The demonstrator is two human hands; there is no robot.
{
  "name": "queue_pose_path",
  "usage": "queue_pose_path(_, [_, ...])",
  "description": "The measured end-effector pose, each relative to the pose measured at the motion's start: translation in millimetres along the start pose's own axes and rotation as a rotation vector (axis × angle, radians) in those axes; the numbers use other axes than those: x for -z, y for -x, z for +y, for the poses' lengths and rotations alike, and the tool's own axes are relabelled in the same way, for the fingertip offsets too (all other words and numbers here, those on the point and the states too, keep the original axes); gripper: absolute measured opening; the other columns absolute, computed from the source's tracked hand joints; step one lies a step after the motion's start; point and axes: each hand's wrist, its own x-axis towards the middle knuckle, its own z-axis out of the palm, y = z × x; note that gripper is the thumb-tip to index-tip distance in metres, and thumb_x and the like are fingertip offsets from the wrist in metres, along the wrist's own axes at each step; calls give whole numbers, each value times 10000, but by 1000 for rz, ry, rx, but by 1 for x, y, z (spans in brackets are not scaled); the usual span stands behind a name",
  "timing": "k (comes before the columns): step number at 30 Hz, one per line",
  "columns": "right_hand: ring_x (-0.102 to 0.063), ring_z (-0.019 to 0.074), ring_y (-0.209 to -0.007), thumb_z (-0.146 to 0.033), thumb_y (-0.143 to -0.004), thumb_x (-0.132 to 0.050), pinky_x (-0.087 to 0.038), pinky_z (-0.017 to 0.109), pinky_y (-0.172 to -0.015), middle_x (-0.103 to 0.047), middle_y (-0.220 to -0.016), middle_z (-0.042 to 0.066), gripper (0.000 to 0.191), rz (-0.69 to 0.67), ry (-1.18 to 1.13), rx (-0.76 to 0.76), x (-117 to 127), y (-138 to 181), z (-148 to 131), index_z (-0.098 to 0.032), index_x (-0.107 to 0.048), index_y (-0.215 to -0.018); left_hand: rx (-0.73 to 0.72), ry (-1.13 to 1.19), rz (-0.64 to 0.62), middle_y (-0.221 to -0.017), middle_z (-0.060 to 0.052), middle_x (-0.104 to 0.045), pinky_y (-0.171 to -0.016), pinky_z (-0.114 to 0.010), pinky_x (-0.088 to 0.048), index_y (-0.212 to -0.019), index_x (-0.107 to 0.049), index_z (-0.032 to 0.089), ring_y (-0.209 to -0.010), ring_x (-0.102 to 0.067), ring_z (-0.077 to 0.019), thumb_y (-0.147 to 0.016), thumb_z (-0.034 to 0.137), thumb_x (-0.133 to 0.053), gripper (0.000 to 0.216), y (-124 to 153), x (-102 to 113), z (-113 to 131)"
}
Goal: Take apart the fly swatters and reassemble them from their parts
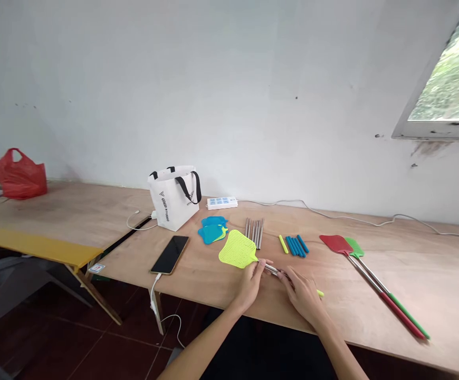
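Observation:
A yellow fly swatter (237,250) is held above the front of the table, its perforated head up and to the left. Close to that head, my left hand (251,282) closes round the metal rod. My right hand (300,293) grips the rod farther down, and a yellow handle end (320,293) pokes out beyond it. Behind the swatter lie blue swatter heads (212,234) with a yellow one partly under them, several metal rods (255,233), a loose yellow handle (283,244) and several blue handles (296,246).
A red swatter (334,243) and a green swatter (355,247) lie at right. To the left are a phone (170,255) on a cable and a white bag (176,198). A power strip (222,202) sits near the wall; a red plastic bag (19,175) stands far left.

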Motion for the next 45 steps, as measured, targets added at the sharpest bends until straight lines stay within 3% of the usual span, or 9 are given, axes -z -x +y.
queue_pose_path(4, [-723, 212, -793, -485, -1076, -327, -430, 272, -609, -764, -989, 28, 391, 33, 65, -17, -3, 1, -7, -279, -658, -1049, 40, 95, 36, -991, -103, -750, -867, -373, -496, -971, -762, 167, -948, -674, -272, -958, 675, -468, 588, 2, -6, 5])
queue_pose_path(9, [-680, 182, -666, -482, -1083, -298, -363, 262, -573, -723, -795, 22, 473, 55, 122, -6, -2, -2, -14, -255, -671, -901, 6, 109, 101, -1024, -105, -757, -929, -380, -467, -901, -764, 181, -1022, -660, -284, -952, 654, -500, 544, 4, -9, 18])
queue_pose_path(11, [-663, 174, -640, -482, -1081, -301, -349, 262, -574, -705, -752, 20, 490, 66, 145, -7, 2, -4, -11, -249, -671, -862, 3, 126, 125, -1019, -110, -761, -918, -379, -473, -887, -755, 183, -1027, -665, -283, -956, 641, -504, 527, 1, 0, 23])
queue_pose_path(15, [-677, 190, -692, -518, -1064, -332, -356, 265, -593, -710, -775, 26, 483, 78, 155, -47, 10, -4, 7, -252, -674, -852, -17, 227, 368, -974, -120, -762, -806, -338, -500, -839, -700, 178, -967, -698, -266, -912, 630, -584, 472, -17, 31, 32])
queue_pose_path(18, [-684, 202, -724, -530, -1062, -322, -385, 270, -620, -713, -781, 23, 487, 38, 103, -59, 12, -4, 18, -255, -667, -855, -28, 294, 437, -893, -115, -758, -723, -297, -499, -797, -639, 178, -911, -725, -255, -861, 625, -654, 452, -26, 45, 34])
queue_pose_path(26, [-662, 186, -674, -519, -1059, -349, -384, 268, -610, -693, -765, 0, 437, -10, 74, -60, 10, -5, 0, -267, -667, -896, -57, 426, 509, -697, -74, -720, -590, -275, -513, -771, -567, 195, -708, -737, -227, -858, 680, -626, 497, -23, 33, 36])
queue_pose_path(31, [-663, 187, -676, -515, -1062, -346, -357, 267, -586, -695, -784, 7, 442, 23, 106, -42, 5, -6, -19, -266, -665, -884, -99, 378, 468, -659, -79, -710, -538, -270, -495, -733, -599, 185, -622, -702, -209, -885, 683, -580, 521, -21, 29, 38])
queue_pose_path(39, [-652, 183, -641, -539, -1062, -339, -318, 266, -557, -671, -737, 5, 478, 66, 165, -64, 2, -6, -26, -256, -673, -871, -26, 337, 383, -729, -100, -727, -502, -252, -437, -704, -610, 172, -600, -671, -187, -912, 691, -520, 567, -17, 19, 26])
queue_pose_path(45, [-681, 195, -666, -498, -1076, -272, -365, 259, -578, -723, -762, 29, 522, 20, 161, -28, 8, -6, -21, -270, -678, -842, -71, 383, 308, -718, -73, -705, -550, -281, -461, -708, -574, 185, -631, -655, -197, -870, 666, -636, 511, -17, 34, 42])
